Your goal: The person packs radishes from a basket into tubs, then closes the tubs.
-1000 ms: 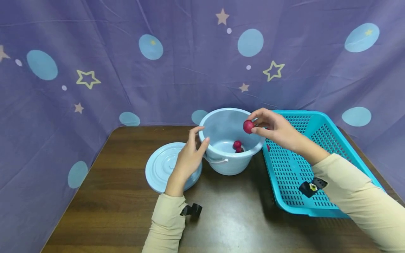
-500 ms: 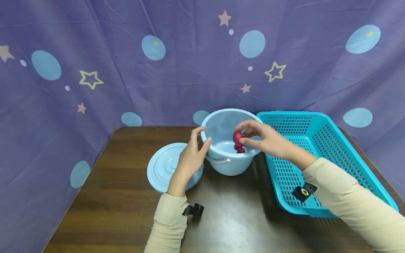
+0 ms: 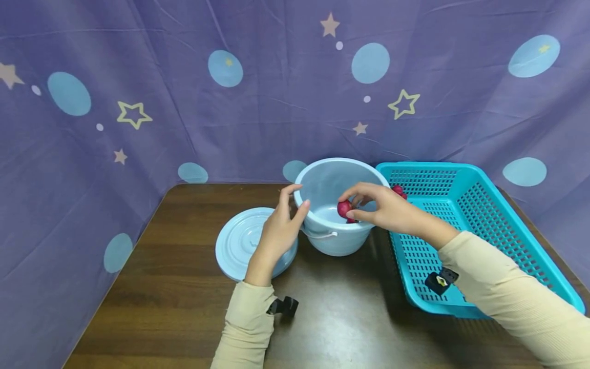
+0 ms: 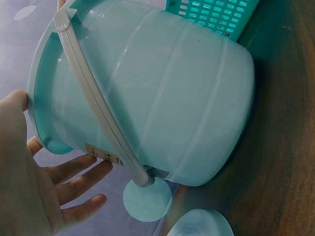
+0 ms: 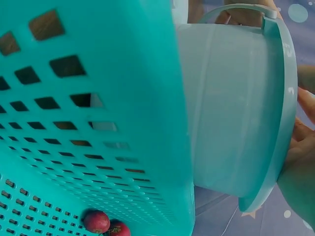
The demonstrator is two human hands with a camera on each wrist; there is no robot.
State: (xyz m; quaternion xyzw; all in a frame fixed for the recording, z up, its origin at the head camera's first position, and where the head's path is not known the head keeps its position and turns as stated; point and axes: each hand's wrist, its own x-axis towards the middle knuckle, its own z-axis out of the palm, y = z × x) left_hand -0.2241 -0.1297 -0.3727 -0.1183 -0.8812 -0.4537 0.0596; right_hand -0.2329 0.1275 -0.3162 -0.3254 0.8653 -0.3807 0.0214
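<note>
My right hand (image 3: 378, 204) pinches a red radish (image 3: 343, 208) between thumb and fingertips, low inside the light blue bucket (image 3: 334, 242). Beneath it, more red shows at the bottom of the bucket, mostly covered by the held one. My left hand (image 3: 278, 230) rests at the bucket's left rim, thumb and index finger spread along it. In the left wrist view, the left hand (image 4: 37, 177) has its thumb tip against the rim and its other fingers loosely extended beside the bucket wall (image 4: 162, 93). In the right wrist view, the right hand (image 5: 302, 152) is partly hidden behind the rim.
A turquoise perforated basket (image 3: 454, 312) stands right of the bucket, with radishes (image 5: 96, 221) in its far left corner. The bucket's round lid (image 3: 235, 241) lies on the wooden table (image 3: 175, 287) at the left, partly under the left forearm. A patterned purple curtain (image 3: 258, 118) hangs behind.
My right hand has moved left and down with the radish, from above the bucket's right rim to inside it. My left hand has stayed at the rim.
</note>
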